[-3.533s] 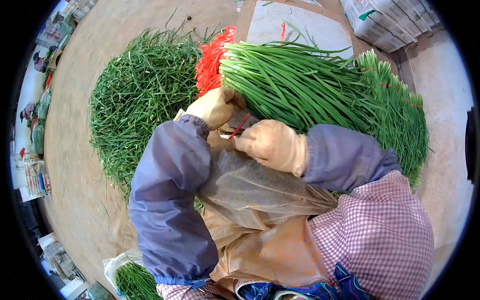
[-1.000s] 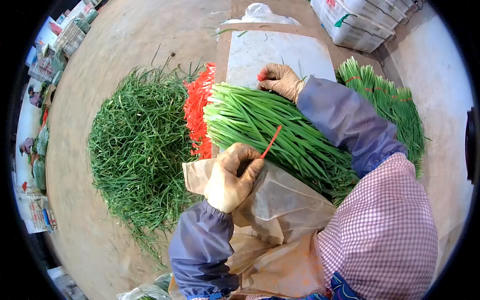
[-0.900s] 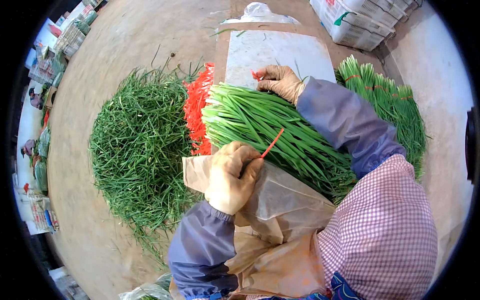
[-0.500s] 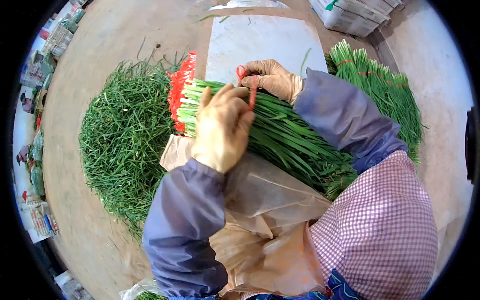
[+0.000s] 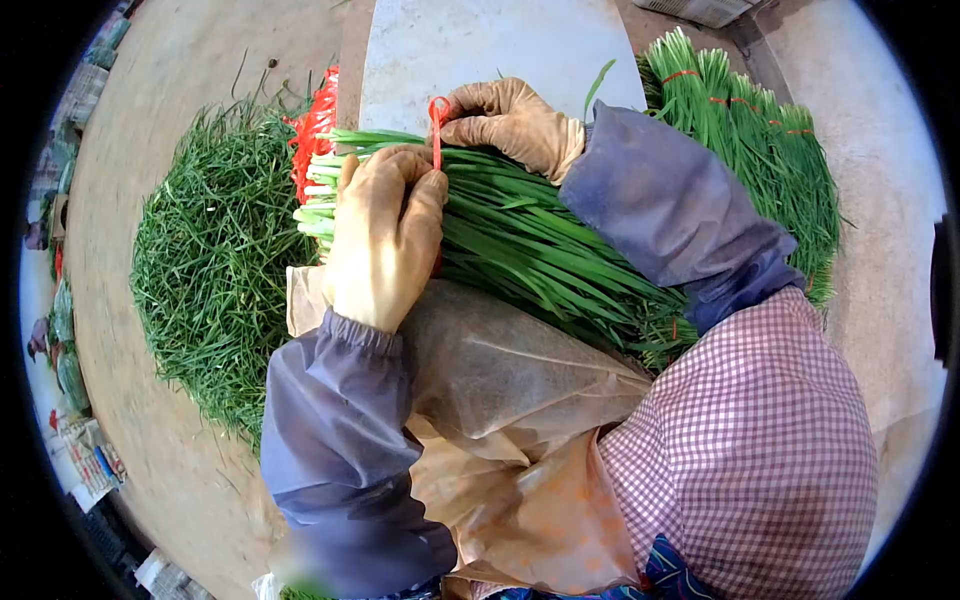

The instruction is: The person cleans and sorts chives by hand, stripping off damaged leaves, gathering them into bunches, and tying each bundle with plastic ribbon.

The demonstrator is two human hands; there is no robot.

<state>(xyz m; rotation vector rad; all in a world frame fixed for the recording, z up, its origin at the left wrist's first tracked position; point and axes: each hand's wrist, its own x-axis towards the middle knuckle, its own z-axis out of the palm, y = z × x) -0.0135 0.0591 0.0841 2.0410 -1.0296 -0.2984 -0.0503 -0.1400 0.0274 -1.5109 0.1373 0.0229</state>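
Observation:
A thick bunch of garlic chives (image 5: 540,235) lies across in front of me, pale stem ends to the left. Its stem end is under my gloved left hand (image 5: 385,230), whose fingers are closed at the lower end of a red tie (image 5: 437,135). My gloved right hand (image 5: 515,125) pinches the upper, looped part of that tie above the bunch. The tie stands upright between both hands; its part beneath the bunch is hidden. Red strips (image 5: 316,125) hang beside the stem ends.
A large heap of loose green leaves (image 5: 220,270) lies on the floor at left. Several tied bunches (image 5: 745,140) stand at right. Beyond my hands is a white board (image 5: 490,50). A brownish plastic apron (image 5: 500,370) and checked cloth (image 5: 740,440) cover my body.
The view has shifted, so most things sit further left and higher. My left fingers have come to the tie's lower end, and the tie is pulled straighter between my hands.

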